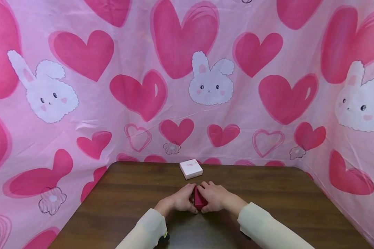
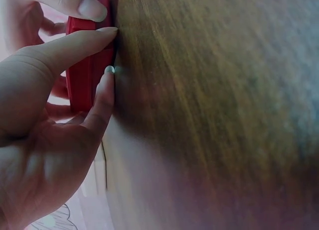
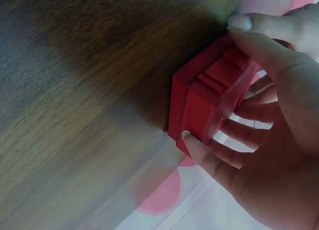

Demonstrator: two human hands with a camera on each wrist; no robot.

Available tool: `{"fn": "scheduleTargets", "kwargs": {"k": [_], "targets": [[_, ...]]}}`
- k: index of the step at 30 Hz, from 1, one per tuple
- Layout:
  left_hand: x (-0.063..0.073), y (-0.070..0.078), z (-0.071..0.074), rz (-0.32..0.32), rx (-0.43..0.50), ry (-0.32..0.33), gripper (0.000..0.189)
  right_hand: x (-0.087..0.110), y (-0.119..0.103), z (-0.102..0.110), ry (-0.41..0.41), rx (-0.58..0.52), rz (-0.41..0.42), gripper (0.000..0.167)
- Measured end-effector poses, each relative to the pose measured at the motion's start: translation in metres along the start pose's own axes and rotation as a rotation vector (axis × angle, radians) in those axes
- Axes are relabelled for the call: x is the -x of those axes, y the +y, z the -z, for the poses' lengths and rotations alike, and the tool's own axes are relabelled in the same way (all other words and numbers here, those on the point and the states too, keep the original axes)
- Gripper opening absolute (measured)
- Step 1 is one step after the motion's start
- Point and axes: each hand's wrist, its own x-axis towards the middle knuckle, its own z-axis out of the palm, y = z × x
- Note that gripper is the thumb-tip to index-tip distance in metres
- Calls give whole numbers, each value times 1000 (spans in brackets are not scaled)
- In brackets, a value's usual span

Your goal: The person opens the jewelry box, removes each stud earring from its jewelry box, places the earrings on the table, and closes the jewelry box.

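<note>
We see the fingers of the left hand (image 1: 182, 199) and right hand (image 1: 217, 197) curled round a red box (image 1: 199, 199), gripping it from either side, thumbs toward its near end. It sits on the table (image 1: 137, 186) between the palms; we cannot see what it contains. Just beyond the hands we find a white box (image 1: 191, 167) with pink lettering on top, its contents hidden too. Behind the table we see a pink cloth (image 1: 180, 110) printed with hearts and rabbits.

Red box (image 1: 199, 201): partly hidden by left hand (image 1: 184, 198), right hand (image 1: 216, 197)
White box (image 1: 191, 170) beyond red box: lettering (image 1: 190, 165) too small
Counter (image 1: 127, 197): near edge cut off
</note>
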Motion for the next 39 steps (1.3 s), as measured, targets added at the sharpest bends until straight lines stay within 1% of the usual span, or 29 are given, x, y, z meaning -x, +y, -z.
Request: {"fn": "scheduleTargets", "kwargs": {"k": [2, 4, 7, 9, 10, 13, 14, 16, 17, 20, 21, 23, 24, 27, 28, 30, 31, 34, 35, 36, 37, 38, 39], "targets": [[-1, -3, -1, -5, 9, -1, 85, -1, -2, -1, -5, 18, -2, 78], [0, -3, -1, -3, -2, 4, 85, -1, -3, -2, -5, 38, -4, 80], [3, 3, 0, 6, -9, 11, 83, -1, -3, -4, -2, 61, -3, 82], [7, 12, 2, 10, -9, 5, 81, -2, -3, -5, 9, 72, 4, 83], [6, 10, 1, 1, -33, 5, 81, -2, -3, -6, 14, 76, 6, 83], [12, 24, 5, 12, -37, -11, 82, -2, -1, -8, 24, 85, 16, 82], [12, 20, 3, -6, -58, -13, 85, -1, -1, -9, 25, 84, 19, 82], [15, 26, 4, 18, -53, -24, 87, -1, 0, -11, 21, 79, 21, 82], [19, 34, 7, 40, -25, -34, 89, 0, 0, -11, 19, 75, 23, 82], [21, 37, 7, 69, -1, -50, 92, 1, 1, -11, 21, 63, 28, 82], [23, 45, 11, 95, 28, -58, 91, 1, 2, -10, 22, 59, 29, 82], [20, 34, 8, 43, -3, -56, 92, 1, 2, -9, 28, 53, 29, 82], [20, 35, 9, 34, -5, -54, 93, 1, 3, -8, 29, 49, 28, 82], [21, 36, 9, 32, -14, -44, 94, 1, 4, -7, 28, 38, 27, 82], [18, 31, 7, 30, -28, -39, 95, 2, 4, -7, 27, 36, 27, 82], [21, 43, 10, 77, -1, -40, 95, 2, 5, -6, 26, 34, 28, 82], [21, 43, 10, 81, -4, -39, 94, 2, 5, -6, 29, 35, 31, 82], [21, 43, 10, 77, -24, -39, 95, 3, 4, -6, 32, 32, 37, 81], [23, 48, 11, 77, -16, -42, 94, 3, 5, -6, 35, 30, 39, 81], [23, 48, 12, 75, -20, -44, 94, 4, 5, -5, 35, 27, 39, 81], [22, 47, 12, 70, -19, -48, 95, 4, 5, -5, 36, 26, 40, 80], [21, 42, 11, 52, -37, -51, 95, 4, 5, -5, 37, 22, 40, 80], [19, 40, 11, 41, -30, -57, 95, 5, 6, -5, 38, 20, 40, 80]]}}
